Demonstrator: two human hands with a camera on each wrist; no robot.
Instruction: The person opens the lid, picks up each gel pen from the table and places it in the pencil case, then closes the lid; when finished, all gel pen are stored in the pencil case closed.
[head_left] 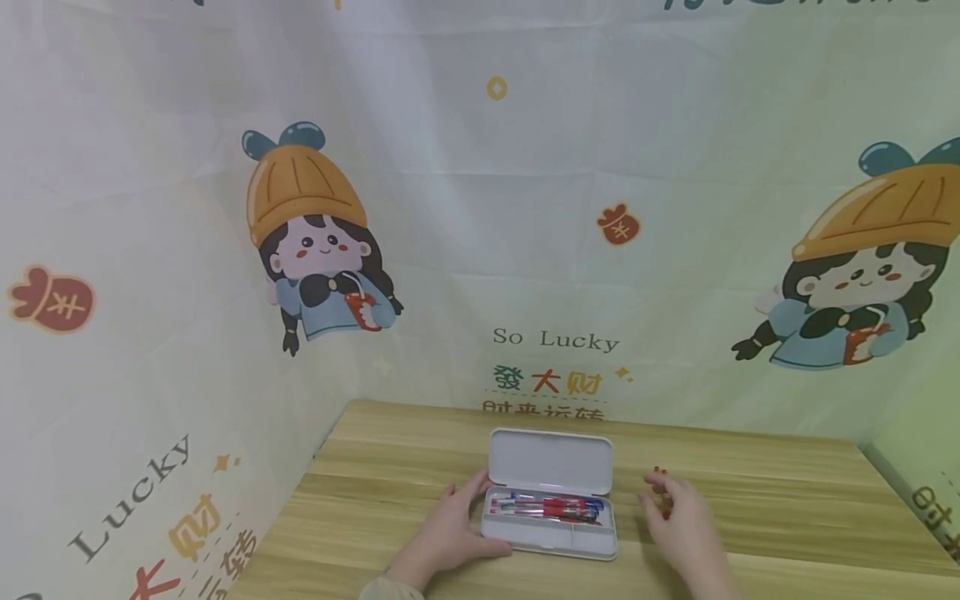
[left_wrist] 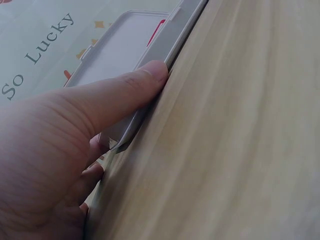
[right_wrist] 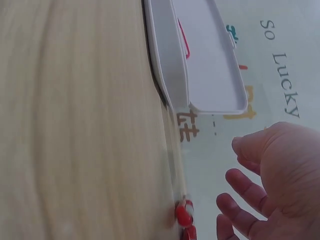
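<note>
A white pencil case [head_left: 525, 537] lies on the table with its lid [head_left: 551, 461] raised at the back. Several pens [head_left: 551, 507], some with red grips and some with blue ends, lie inside. My left hand [head_left: 453, 529] grips the case's left end. In the left wrist view its thumb [left_wrist: 125, 95] presses the front wall while the fingers go behind. To the right of the case, my right hand [head_left: 682, 521] hovers with loosely bent fingers, holding nothing visible. Small, shiny red objects [right_wrist: 184, 215] lie on the table beside it, partly hidden by this hand in the head view.
The wood-grain table [head_left: 405, 450] meets a printed cloth backdrop [head_left: 450, 250] at its back edge, with cloth at the left too. Inside the case, a small compartment [head_left: 592, 537] takes up the front right corner.
</note>
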